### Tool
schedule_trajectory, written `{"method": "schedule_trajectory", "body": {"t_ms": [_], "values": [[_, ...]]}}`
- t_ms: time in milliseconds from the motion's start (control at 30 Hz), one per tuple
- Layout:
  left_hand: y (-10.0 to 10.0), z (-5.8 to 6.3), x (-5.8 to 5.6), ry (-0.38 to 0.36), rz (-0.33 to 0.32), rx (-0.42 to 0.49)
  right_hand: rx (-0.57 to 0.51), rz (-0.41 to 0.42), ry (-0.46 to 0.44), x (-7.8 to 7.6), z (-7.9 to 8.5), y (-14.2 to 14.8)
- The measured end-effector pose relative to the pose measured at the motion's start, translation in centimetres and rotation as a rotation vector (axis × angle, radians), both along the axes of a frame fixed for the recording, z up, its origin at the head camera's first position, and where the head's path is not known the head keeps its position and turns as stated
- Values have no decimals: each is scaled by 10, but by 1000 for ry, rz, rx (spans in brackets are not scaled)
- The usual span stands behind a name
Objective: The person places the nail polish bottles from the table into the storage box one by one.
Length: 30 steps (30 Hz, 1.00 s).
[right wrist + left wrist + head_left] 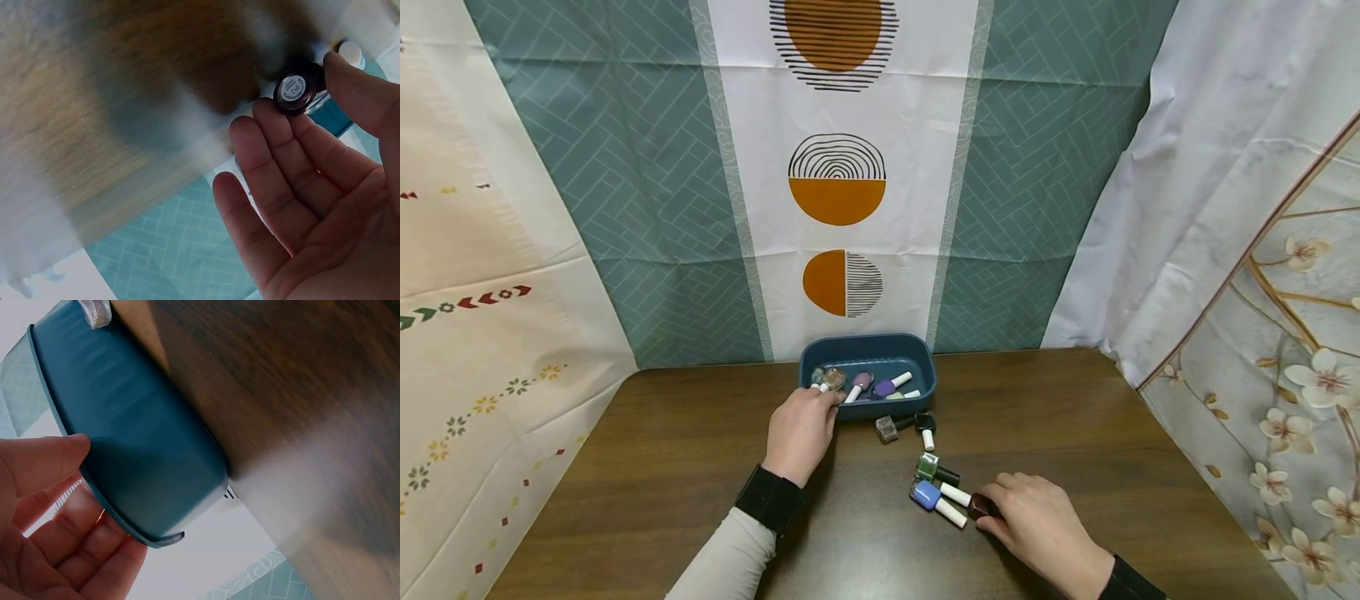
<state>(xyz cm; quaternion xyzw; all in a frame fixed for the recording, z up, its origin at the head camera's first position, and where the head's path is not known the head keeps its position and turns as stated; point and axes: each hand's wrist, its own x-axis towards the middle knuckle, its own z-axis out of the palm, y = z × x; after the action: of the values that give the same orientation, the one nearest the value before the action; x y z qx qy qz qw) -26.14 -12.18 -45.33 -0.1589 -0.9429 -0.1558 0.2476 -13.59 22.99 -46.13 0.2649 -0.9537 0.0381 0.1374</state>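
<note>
At the dark blue bin (880,411), my left hand (801,429) grips the left front rim, with the thumb (59,459) and fingers on either side of it. Nail polish bottles lie inside, among them a mauve one (862,381), a purple one (884,389) and a glittery one (833,379). My right hand (1037,517) pinches a dark red nail polish bottle (981,506) between thumb and fingers; its white cap points left. Beside it lie a blue nail polish (927,496) and a green nail polish (927,466). The right wrist view shows the dark bottle's round base label (292,88).
Between the bin and the right hand, a grey glitter bottle (887,429) and a black bottle with a white cap (927,422) lie on the wooden table (625,500). A patterned curtain (685,208) hangs directly behind the bin, with more cloth on both sides.
</note>
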Motion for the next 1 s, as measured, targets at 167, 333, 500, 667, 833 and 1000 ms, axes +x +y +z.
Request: {"method": "schedule_trajectory", "body": {"t_ms": [167, 333, 500, 667, 833, 1000], "values": [[0, 0, 0, -8, 1, 1, 5, 5, 12, -1, -2, -1], [0, 0, 0, -10, 1, 2, 2, 8, 36, -1, -3, -1], [0, 0, 0, -13, 3, 2, -3, 14, 58, -1, -4, -2], [0, 0, 0, -12, 3, 4, -7, 11, 67, -1, -5, -2], [0, 0, 0, -8, 0, 2, -7, 6, 58, -1, -5, -2], [0, 0, -1, -22, 2, -5, -1, -3, 58, -1, -4, -2]]}}
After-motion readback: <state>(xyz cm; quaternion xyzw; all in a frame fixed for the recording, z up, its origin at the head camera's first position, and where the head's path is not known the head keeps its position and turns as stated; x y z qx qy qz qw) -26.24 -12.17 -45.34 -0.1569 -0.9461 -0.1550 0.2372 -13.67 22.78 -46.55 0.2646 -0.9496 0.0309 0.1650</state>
